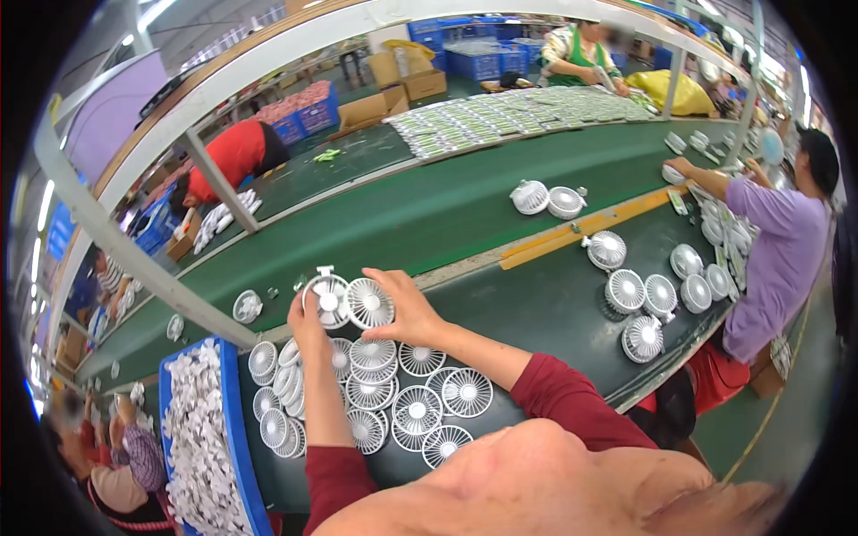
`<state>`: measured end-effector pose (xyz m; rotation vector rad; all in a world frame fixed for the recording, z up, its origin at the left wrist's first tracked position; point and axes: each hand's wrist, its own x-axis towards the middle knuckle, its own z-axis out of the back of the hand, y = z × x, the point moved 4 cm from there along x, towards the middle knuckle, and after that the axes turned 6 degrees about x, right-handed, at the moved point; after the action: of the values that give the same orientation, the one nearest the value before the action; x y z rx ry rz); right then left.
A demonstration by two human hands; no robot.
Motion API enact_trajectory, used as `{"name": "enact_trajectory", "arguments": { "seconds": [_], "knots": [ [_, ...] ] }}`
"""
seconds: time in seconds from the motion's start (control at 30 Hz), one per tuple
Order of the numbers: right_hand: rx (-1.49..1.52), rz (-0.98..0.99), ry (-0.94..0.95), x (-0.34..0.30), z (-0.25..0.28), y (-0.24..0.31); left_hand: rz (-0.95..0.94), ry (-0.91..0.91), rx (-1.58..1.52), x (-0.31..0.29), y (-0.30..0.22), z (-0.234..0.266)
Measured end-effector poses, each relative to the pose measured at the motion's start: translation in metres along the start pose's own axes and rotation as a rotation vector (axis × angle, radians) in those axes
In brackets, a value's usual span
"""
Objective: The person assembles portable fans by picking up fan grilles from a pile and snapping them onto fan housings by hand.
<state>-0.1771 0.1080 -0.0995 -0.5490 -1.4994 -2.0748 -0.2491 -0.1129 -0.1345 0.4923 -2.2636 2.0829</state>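
Above the near bench, my left hand (309, 322) is closed on the rim of a white fan housing (330, 300) whose blades show. Close beside it, my right hand (406, 305) grips a round white fan grille (370, 304) between thumb and fingers. The two round parts are side by side, and I cannot tell whether their rims touch. Below my hands lies a spread of loose white grilles (417, 410), several of them stacked, partly hidden by my left forearm.
A blue crate (234, 438) of small white parts stands left of the grilles. Beyond the bench runs a green conveyor belt (429, 214) carrying fan heads (529, 197). More fans (625, 291) sit at right, near a co-worker in purple (773, 241). A slanting metal post (134, 232) rises at left.
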Motion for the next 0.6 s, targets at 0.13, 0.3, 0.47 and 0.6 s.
{"name": "enact_trajectory", "arguments": {
  "seconds": [0.13, 0.3, 0.47, 0.6],
  "knots": [
    [-0.139, 0.044, -0.033, -0.004, 0.008, 0.013, 0.183, 0.06, -0.411, -0.051, -0.01, -0.063],
    [-0.168, 0.166, 0.03, -0.001, 0.005, -0.005, 0.531, 0.323, -0.67, -0.057, 0.003, -0.065],
    [-0.177, 0.252, 0.016, 0.002, -0.007, -0.004, 0.54, 0.372, -0.688, -0.062, -0.002, -0.065],
    [0.132, 0.02, -0.045, -0.006, -0.006, -0.023, 0.301, 0.148, -0.504, -0.089, -0.041, -0.107]
  ]
}}
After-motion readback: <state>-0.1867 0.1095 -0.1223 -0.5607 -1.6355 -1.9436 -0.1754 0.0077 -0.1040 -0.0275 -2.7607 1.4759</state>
